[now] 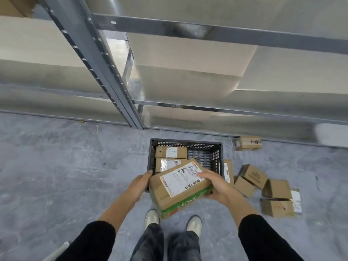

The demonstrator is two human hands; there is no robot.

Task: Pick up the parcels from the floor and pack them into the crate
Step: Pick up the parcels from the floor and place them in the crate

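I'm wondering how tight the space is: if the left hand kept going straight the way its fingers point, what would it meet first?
Probably the crate: the left hand, holding the labelled parcel, points at its near left corner. How far above the crate it is, I cannot tell.

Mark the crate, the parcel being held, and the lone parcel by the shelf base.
crate (186, 140): head view, far rim.
held parcel (180, 180): head view, white label on top.
lone parcel (248, 142): head view, top face.
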